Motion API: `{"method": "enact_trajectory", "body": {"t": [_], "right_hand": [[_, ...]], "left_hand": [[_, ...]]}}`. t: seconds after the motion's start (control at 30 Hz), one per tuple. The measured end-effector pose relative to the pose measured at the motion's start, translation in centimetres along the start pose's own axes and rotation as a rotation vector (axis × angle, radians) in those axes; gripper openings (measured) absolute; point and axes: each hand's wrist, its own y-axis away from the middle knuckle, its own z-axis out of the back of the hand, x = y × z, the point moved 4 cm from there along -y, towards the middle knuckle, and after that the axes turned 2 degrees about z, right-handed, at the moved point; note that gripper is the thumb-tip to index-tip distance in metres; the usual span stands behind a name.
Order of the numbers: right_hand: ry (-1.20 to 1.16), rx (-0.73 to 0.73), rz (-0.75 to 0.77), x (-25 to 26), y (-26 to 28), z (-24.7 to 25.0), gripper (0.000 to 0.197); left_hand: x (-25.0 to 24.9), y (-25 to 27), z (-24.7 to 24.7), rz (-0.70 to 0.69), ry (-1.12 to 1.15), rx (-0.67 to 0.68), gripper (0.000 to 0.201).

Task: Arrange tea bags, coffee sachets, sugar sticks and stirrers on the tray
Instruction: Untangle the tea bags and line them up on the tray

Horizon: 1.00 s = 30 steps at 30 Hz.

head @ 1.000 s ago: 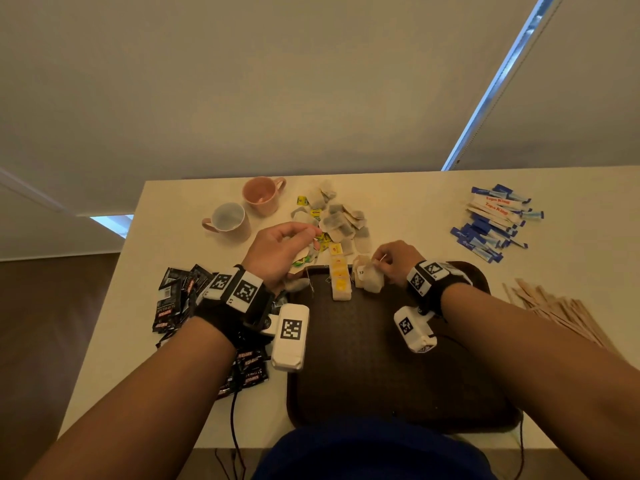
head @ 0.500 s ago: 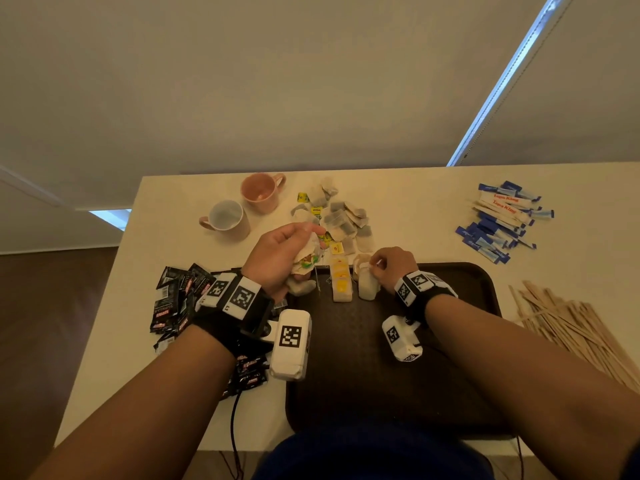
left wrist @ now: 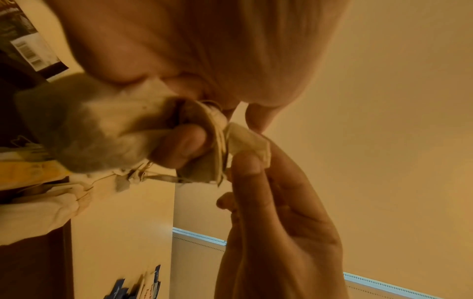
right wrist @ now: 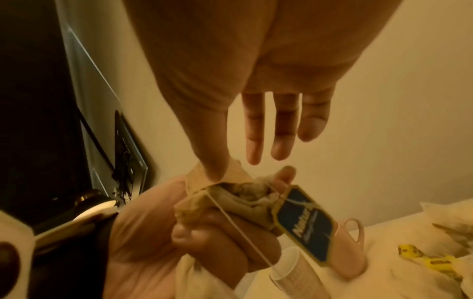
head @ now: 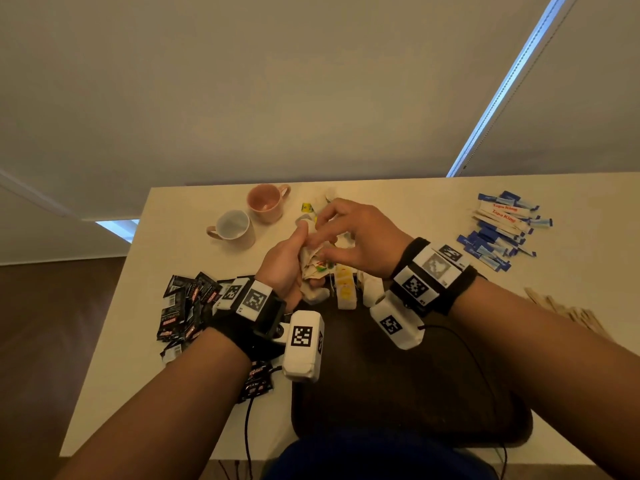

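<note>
My left hand (head: 303,261) grips a bunch of tea bags (head: 313,268) above the far left corner of the dark brown tray (head: 398,393). In the right wrist view the bunch (right wrist: 238,200) shows a string and a blue tag (right wrist: 304,220). My right hand (head: 318,237) reaches over from the right and pinches the corner of one tea bag (left wrist: 248,139) at the top of the bunch, with the other fingers straight. A few tea bags (head: 346,289) lie in a row at the tray's far edge. Loose tea bags behind my hands are mostly hidden.
Black coffee sachets (head: 187,303) are piled left of the tray. Blue and white sugar sticks (head: 498,233) lie at the far right, wooden stirrers (head: 568,313) at the right edge. A pink mug (head: 266,202) and a white mug (head: 232,226) stand at the back left.
My right hand has left the tea bags on the tray and moved up and left to the bunch in my left hand, where it now pinches one bag.
</note>
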Motion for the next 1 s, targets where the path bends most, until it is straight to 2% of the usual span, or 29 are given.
{"method": "enact_trajectory", "body": {"t": [0.1,0.2,0.37,0.43,0.63,0.73,0.83,0.93,1.0], "right_hand": [[-0.085,-0.117,-0.086,0.0,-0.3,0.7,0.006],[-0.154,-0.22,-0.191,-0.4,-0.2,1.8,0.008],[-0.222,-0.289,-0.26,-0.9,0.4,3.0,0.01],[-0.257,-0.298,-0.281,-0.9,0.7,3.3,0.01],[-0.323,-0.322,-0.279,-0.1,1.5,4.0,0.01],[-0.344,-0.353,-0.277,0.2,1.9,4.5,0.008],[-0.298,-0.32,-0.254,0.3,2.0,4.5,0.008],[-0.274,-0.236,-0.243,0.4,2.2,4.0,0.006],[-0.282,-0.216,-0.231,0.6,2.3,3.7,0.007]], "left_hand": [[0.2,0.4,-0.2,0.019,0.009,0.038,0.065],[0.2,1.0,-0.4,0.006,0.02,0.048,0.057],[-0.1,1.8,-0.6,-0.039,-0.003,0.069,0.047],[-0.1,1.9,-0.6,-0.067,-0.014,0.063,0.047],[-0.3,2.2,-0.7,-0.148,-0.164,-0.035,0.022],[-0.7,2.1,-0.2,-0.178,-0.227,-0.092,0.024],[-1.8,2.4,-0.3,-0.271,-0.276,-0.125,0.029],[-3.4,2.9,-0.7,-0.43,-0.427,-0.133,0.024],[-4.0,3.1,-1.1,-0.48,-0.505,-0.142,0.017]]}}
